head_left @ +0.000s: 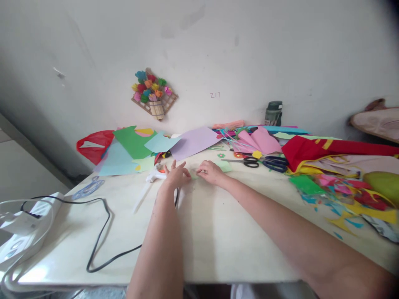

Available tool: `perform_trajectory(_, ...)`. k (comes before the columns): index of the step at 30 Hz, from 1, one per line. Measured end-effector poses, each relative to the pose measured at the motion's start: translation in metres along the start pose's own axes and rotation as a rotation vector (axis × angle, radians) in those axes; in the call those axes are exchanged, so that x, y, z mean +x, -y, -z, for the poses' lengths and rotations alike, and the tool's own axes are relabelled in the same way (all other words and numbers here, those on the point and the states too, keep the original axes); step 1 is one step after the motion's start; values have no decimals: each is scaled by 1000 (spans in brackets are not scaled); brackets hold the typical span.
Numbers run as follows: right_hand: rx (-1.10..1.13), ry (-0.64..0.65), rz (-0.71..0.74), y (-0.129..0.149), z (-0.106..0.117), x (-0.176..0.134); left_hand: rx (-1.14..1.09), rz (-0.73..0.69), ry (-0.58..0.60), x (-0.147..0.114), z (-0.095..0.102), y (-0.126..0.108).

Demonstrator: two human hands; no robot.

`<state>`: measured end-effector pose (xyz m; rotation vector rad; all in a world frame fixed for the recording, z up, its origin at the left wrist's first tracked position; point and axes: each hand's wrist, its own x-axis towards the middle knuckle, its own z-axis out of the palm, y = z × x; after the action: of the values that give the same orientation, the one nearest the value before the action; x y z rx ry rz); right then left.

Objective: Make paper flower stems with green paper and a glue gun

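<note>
My left hand (176, 176) is over the middle of the table, its outer fingers raised and apart. Its thumb and index finger close on the near end of a small pale green paper piece (194, 176). Facing it, my right hand (211, 172) pinches the other end with curled fingers. Much of this piece is hidden by the fingers. Just left of my left hand lies a white glue gun (153, 174) with a glue stick (141, 197) beside it. A larger light green paper (225, 166) lies behind my right wrist.
Scissors (249, 162) and coloured paper sheets (196, 141) lie at the back. Paper scraps (346, 195) are heaped on the right. At left, a black cable (101, 238) crosses the table near a power strip (40, 224). A bottle (273, 113) stands by the wall.
</note>
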<state>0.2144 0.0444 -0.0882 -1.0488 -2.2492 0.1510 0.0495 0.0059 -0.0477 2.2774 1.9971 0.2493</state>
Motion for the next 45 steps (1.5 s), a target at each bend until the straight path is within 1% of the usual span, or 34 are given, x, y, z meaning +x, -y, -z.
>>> perform_trajectory(2, 14, 117, -32, 7, -1, 7, -12, 0, 12, 0, 0, -3)
perform_trajectory(5, 47, 302, -124, 13, 1, 16, -30, 12, 75, 1, 4, -4)
perform_trajectory(7, 68, 372, -180, 14, 2, 19, -44, 0, 87, 3, 6, -1)
perform_trajectory(8, 71, 375, -196, 14, 2, 19, -49, -11, 62, 3, 6, 2)
perform_trajectory(9, 65, 352, -199, 14, 1, 18, -51, -19, 9, 4, 5, 5)
perform_trajectory(10, 49, 304, -190, 13, 0, 17, -51, -27, -68, 4, 3, 8)
perform_trajectory(12, -6, 177, -159, 12, -3, 14, -48, -57, -227, 5, -2, 12)
perform_trajectory(13, -40, 121, -145, 12, -5, 12, -41, -70, -286, 4, -5, 13)
perform_trajectory(14, -72, 77, -130, 11, -6, 10, -31, -75, -326, 4, -8, 14)
perform_trajectory(16, -111, 35, -108, 11, -8, 7, -5, -85, -357, 2, -13, 12)
perform_trajectory(20, -78, 39, -105, 9, -11, 6, 30, -103, -327, -1, -15, 8)
perform_trajectory(24, 15, 61, -142, 5, -16, 7, 26, -72, -289, -2, -14, 9)
perform_trajectory(29, 80, 49, -141, 1, -19, 8, -15, -78, -307, 0, -16, 13)
perform_trajectory(37, 41, 83, -195, 5, -15, 10, -58, -74, -323, 3, -20, 15)
perform_trajectory(40, -6, 103, -214, 8, -11, 11, -39, -53, -309, 4, -20, 14)
perform_trajectory(45, -60, 148, -302, 16, -3, 14, 7, -23, -272, 6, -21, 10)
